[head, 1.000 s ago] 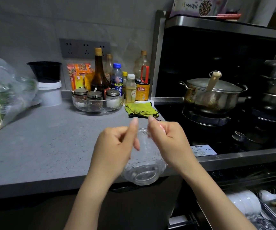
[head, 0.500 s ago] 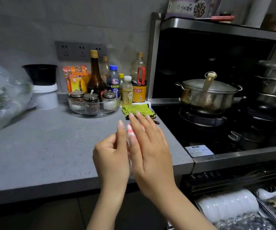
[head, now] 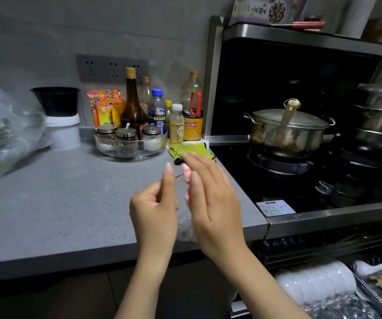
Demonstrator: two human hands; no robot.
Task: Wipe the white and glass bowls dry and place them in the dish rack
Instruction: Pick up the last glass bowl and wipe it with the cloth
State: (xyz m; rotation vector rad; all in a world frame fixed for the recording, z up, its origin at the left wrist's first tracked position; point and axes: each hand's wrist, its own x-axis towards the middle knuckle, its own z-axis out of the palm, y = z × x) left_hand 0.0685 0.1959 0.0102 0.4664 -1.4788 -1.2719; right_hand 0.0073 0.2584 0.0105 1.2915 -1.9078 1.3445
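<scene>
Above the grey desk (head: 59, 203), the left hand (head: 153, 210) grips the glass bowl (head: 185, 232) while the right hand (head: 213, 203) presses straight fingers against it.

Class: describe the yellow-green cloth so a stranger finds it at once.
Follow the grey counter to the edge of the black stove. There, before the orange-labelled bottle, lies the yellow-green cloth. It alone is soft and flat among upright bottles.

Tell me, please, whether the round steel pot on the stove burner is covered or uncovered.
Covered: a metal lid sits on the rim of the round steel pot, with a beige utensil handle sticking up above it.
</scene>
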